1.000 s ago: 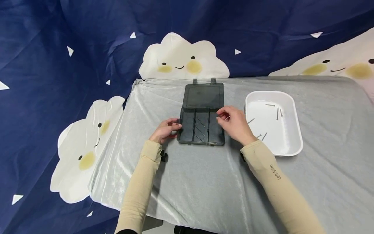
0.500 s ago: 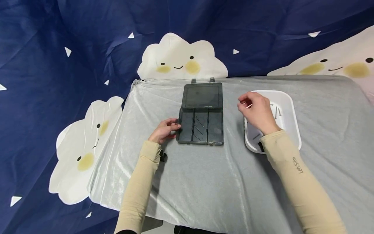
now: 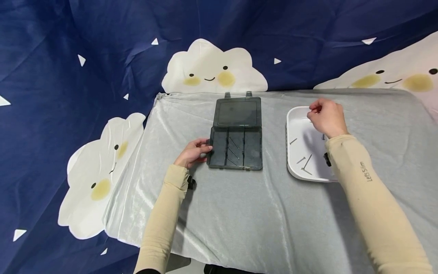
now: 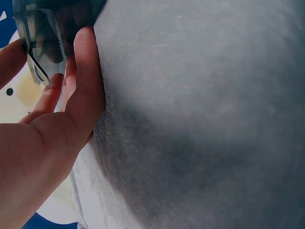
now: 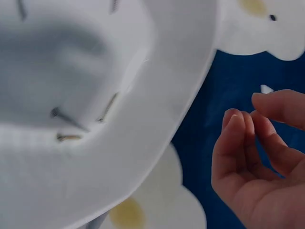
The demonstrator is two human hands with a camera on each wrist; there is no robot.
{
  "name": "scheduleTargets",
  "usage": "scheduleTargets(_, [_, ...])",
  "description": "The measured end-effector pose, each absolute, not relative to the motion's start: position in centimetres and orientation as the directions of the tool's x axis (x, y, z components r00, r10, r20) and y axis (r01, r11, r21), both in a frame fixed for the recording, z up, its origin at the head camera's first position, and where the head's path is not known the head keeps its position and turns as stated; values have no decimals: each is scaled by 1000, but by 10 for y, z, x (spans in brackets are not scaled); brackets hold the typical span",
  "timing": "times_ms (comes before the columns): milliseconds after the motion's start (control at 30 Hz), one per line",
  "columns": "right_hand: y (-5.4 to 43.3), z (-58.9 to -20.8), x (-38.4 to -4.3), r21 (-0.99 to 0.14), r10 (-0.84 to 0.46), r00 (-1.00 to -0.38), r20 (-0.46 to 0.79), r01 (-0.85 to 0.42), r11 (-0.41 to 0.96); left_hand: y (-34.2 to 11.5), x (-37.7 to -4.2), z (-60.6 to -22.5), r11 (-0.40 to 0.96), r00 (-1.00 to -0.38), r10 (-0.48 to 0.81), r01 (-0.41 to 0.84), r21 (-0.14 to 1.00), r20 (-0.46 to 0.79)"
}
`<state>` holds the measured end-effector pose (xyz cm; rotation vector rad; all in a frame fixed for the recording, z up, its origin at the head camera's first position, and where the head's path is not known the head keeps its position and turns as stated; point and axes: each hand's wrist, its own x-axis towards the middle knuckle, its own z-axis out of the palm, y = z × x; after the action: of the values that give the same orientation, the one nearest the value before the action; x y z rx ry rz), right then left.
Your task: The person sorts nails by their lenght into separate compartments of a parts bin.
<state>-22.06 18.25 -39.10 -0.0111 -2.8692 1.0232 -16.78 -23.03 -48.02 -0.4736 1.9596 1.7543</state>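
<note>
Shifted farther right of compartment box [image 3: 253, 152] with right hand [image 3: 328, 118]: held above far end of white tray [image 3: 299, 127], fingers loosely curled, thumb tip close to fingertips, no item visible between. Judged within reach of loose screws [image 5: 69, 119], right of box. Seen in middle compartment: three stowed screws [image 3: 234, 153]. Gripped at box's left edge by left hand [image 3: 192, 153].

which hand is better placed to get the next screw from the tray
Probably the right hand: it hovers over the white tray, near the screws, while the left hand holds the dark box.
</note>
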Motion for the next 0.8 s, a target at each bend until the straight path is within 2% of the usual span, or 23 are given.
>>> scheduleTargets(333, [200, -422, -228, -467, -2, -998, -64, 28, 884, -230, -168, -481, 116, -837, 56, -535, 837, -544])
scheduleTargets(533, [205, -437, -227, -404, -27, -996, -82, 8, 915, -229, -167, -481, 120, -841, 56, -529, 840, -538])
scheduleTargets(800, [206, -447, -227, -338, 2, -990, -140, 50, 940, -229, -167, -480, 121, -839, 53, -533, 837, -542])
